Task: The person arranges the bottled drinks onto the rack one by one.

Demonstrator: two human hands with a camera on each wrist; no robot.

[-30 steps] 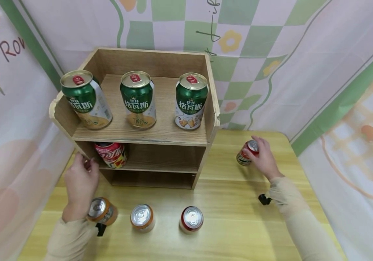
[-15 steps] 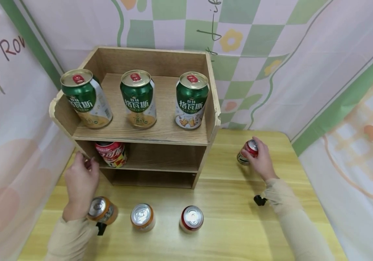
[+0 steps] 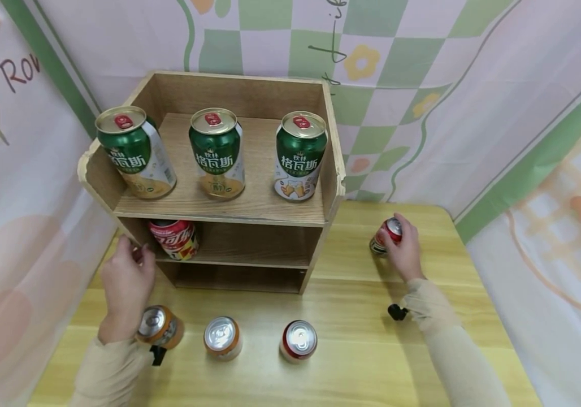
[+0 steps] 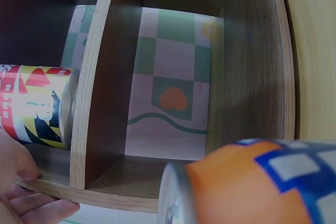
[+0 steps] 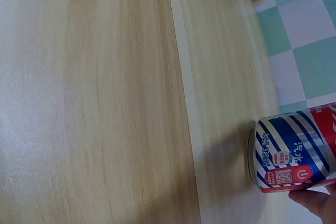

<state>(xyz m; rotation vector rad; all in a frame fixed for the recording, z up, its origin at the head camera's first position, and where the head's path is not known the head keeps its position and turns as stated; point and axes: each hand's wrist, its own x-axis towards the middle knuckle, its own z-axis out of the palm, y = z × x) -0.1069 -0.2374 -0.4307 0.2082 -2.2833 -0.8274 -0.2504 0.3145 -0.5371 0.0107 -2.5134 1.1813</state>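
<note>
At the left side of the wooden shelf [image 3: 250,210], my left hand [image 3: 126,285] pinches the side panel's front edge, the thumb inside and the fingers outside in the left wrist view. Close to that thumb, a red soda can [image 3: 176,240] with a yellow-and-black pattern stands in the middle compartment. My right hand [image 3: 406,251] grips a red soda can [image 3: 378,244] on the table right of the shelf, thumb and fingers at its sides. The right wrist view shows this can's blue-and-white striped lower part [image 5: 294,150]; most of the hand lies outside that view.
Three green-and-white cans, left [image 3: 135,161], middle [image 3: 216,155] and right [image 3: 300,158], stand on the top board. In front of the shelf are an orange can [image 3: 168,333] beside my left wrist, another orange can [image 3: 223,342] and a red-rimmed can [image 3: 298,342].
My right wrist and forearm have swung a little to the left while the hand stays on the red can. The left hand and the shelf keep their places.
</note>
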